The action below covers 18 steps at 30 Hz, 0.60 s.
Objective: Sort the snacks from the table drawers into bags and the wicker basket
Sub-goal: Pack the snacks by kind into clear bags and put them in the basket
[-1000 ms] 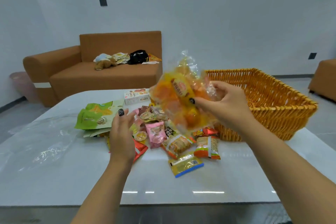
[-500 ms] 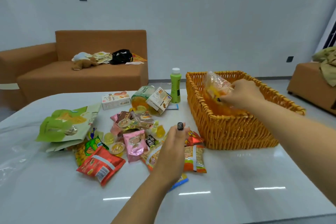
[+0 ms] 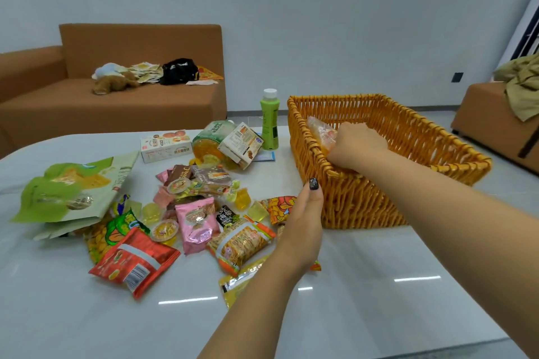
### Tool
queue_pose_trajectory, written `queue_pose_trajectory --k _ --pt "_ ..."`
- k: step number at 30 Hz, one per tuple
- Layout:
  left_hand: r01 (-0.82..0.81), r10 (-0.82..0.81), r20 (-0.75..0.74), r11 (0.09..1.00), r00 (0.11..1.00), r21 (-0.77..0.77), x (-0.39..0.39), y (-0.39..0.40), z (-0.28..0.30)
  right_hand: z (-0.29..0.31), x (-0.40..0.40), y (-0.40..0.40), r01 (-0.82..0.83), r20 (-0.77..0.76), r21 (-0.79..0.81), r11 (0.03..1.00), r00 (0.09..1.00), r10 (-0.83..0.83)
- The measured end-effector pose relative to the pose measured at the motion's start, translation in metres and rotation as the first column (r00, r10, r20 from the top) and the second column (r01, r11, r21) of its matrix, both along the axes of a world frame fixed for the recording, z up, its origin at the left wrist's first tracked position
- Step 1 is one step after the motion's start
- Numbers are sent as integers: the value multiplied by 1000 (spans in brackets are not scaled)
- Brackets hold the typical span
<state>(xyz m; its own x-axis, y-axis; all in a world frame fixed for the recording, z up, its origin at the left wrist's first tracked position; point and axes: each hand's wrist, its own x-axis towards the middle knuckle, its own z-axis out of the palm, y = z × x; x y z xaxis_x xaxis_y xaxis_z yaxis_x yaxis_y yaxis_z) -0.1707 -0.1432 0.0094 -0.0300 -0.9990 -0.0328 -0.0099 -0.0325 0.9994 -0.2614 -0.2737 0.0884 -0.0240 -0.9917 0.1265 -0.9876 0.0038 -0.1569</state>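
An orange wicker basket stands on the white table at the right. My right hand is down inside it, near its left wall, closed on a clear bag of orange snacks. My left hand hovers flat beside the basket's front left corner, fingers together, holding nothing. A heap of snack packets lies left of it: a red packet, a pink packet, an orange-trimmed biscuit pack, and green pouches.
A green bottle stands behind the heap, beside a white box and a tipped jar with a carton. Brown sofas sit behind the table and at the far right. A yellow packet lies under my left forearm.
My right hand has carried the bag of orange snacks from above the heap down into the basket. My left hand has moved right to the basket's corner. The view has turned right.
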Motion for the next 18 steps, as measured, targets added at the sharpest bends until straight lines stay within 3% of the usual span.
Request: queue_pose_trajectory --k 4,6,10,13,18 --pt "17 -18 24 999 1000 27 -4 -13 5 0 -5 -1 14 260 246 969 962 -80" --pt "21 -20 -10 999 1000 37 -2 -20 10 6 -8 1 -58 378 338 939 922 -79" --pt "78 -74 -85 996 994 45 -2 -26 12 17 -18 -3 -251 740 445 860 644 -195" --pt "77 -71 -105 995 992 61 0 -27 10 17 -16 -3 -284 748 479 831 628 -216" --pt "100 -98 -29 990 995 98 -1 -18 12 16 -12 1 -264 676 553 790 696 -241"
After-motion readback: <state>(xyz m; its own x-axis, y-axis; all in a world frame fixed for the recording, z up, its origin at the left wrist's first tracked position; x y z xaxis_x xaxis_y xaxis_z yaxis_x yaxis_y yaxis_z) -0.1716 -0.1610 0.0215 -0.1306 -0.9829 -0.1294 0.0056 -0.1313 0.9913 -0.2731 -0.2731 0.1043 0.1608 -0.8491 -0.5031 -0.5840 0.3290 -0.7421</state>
